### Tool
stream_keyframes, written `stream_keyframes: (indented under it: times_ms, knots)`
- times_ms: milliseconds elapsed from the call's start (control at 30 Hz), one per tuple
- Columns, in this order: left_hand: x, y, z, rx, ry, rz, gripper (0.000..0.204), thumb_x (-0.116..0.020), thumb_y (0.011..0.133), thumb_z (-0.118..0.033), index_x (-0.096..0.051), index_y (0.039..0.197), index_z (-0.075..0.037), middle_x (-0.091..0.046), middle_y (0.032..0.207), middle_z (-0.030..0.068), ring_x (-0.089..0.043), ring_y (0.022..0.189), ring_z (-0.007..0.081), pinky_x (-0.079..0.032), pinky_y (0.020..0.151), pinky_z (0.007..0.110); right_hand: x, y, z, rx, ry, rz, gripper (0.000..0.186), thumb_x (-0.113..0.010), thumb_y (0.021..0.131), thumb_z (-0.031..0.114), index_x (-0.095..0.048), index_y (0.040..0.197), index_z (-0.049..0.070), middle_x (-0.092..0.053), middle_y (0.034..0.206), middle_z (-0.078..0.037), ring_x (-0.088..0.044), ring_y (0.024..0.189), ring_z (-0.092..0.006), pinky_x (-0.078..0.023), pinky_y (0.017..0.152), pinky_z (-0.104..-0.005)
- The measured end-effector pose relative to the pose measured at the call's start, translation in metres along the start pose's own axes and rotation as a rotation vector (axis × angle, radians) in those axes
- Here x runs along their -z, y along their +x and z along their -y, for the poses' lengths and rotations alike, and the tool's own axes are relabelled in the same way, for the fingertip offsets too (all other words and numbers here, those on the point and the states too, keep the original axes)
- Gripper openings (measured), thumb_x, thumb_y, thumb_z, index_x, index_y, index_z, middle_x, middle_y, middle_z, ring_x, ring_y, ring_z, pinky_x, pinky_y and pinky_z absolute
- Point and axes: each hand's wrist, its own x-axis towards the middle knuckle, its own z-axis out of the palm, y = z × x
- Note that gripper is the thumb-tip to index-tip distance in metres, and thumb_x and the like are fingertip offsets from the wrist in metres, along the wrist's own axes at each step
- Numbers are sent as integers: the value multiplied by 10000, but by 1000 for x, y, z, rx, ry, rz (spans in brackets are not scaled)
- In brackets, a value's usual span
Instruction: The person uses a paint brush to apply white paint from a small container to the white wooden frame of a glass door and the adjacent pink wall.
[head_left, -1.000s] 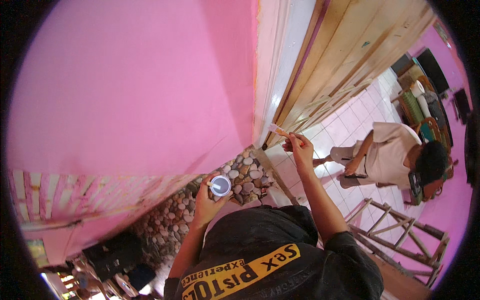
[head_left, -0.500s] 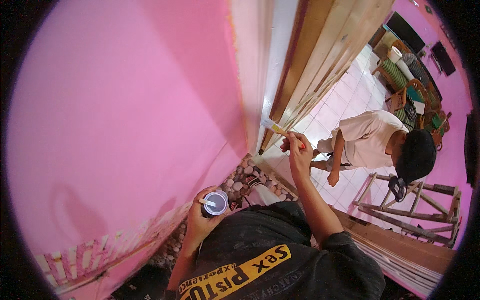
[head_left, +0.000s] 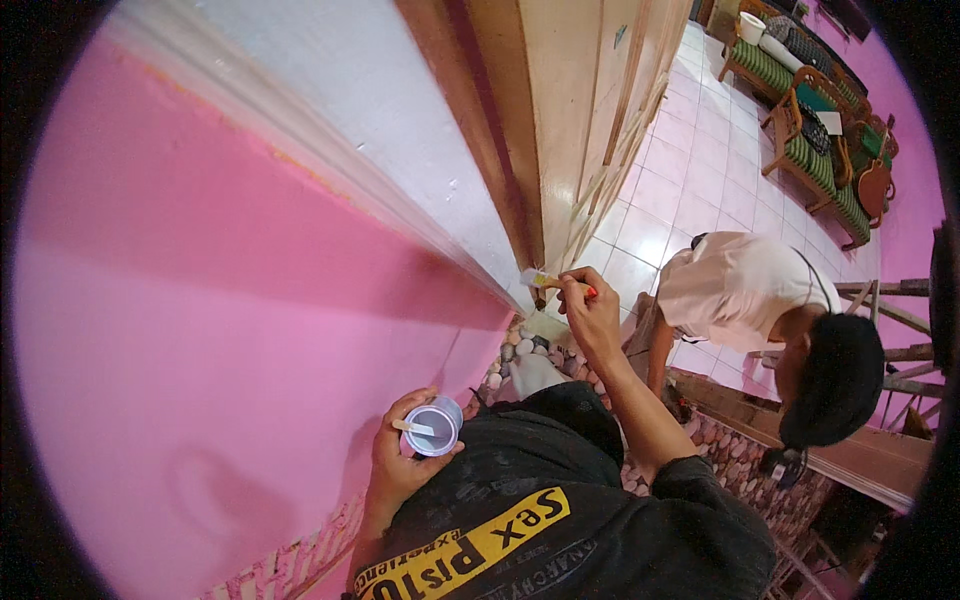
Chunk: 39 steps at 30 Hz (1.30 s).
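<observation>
My left hand [head_left: 393,462] is wrapped round a small paint can [head_left: 449,412] in front of my shirt. A flat wooden stick [head_left: 413,428] leans over its rim, and pale greyish paint shows inside. In my right hand [head_left: 592,322] is a paintbrush [head_left: 553,283] with a wooden, red-ended handle, pinched between the fingers. Its pale bristles point left, close to the lower part of the white door frame [head_left: 400,130]; whether they touch it I cannot tell. Beside the white face runs a brown strip of wood [head_left: 490,130].
A pink wall [head_left: 200,330] fills the left side. A pale wooden door [head_left: 575,90] stands beyond the frame. To the right, a person in a pale shirt [head_left: 745,290] and dark cap bends over. Wooden chairs [head_left: 820,170] stand on white tiles [head_left: 670,190]; pebble-patterned flooring [head_left: 745,475] lies below.
The view has swung, so the white frame spreads wider at upper left. The brush sits slightly lower against the frame. The other person has bent lower and nearer on the right.
</observation>
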Motion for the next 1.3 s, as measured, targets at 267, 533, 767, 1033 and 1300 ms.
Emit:
stream_keyframes:
  times_ms: [267,533,767,1033,1300]
  knots:
    - [14,7,0,29,-19,120,800,-945,683,-123,-476,1324,-40,-604,1336,230,-606,1247,319,-476,1070,468,-24,6,1,-6,48,23,239,-567,975,156,-677,988,-56,-654,703,-72,-609,619,-108,-495,579,-265]
    - [14,3,8,31,-43,90,807,-958,676,-175,-499,1326,-45,-628,1309,222,-625,1219,314,-490,1047,456,-8,35,16,32,-352,-25,301,-597,868,240,-691,818,-42,-668,718,-243,-660,621,-384,-530,628,-406]
    - [15,1,1,43,-32,51,772,-948,679,-118,-511,1313,-56,-625,1288,194,-620,1223,327,-505,1025,426,-13,26,59,44,-192,138,297,-603,917,211,-693,893,-71,-668,643,-140,-697,597,-181,-529,568,-319]
    - [18,25,-10,41,14,17,762,-948,679,-186,-539,1312,-69,-625,1295,143,-614,1211,307,-489,1029,415,44,-19,182,228,-112,540,188,-647,924,136,-696,860,-34,-650,659,-68,-603,581,-96,-465,521,-259]
    - [17,34,-12,-46,75,17,742,-943,682,-215,-552,1296,-72,-625,1285,147,-600,1220,328,-472,1027,435,44,-43,200,507,-32,682,126,-736,790,85,-710,830,-31,-682,709,-138,-659,599,-213,-479,573,-293]
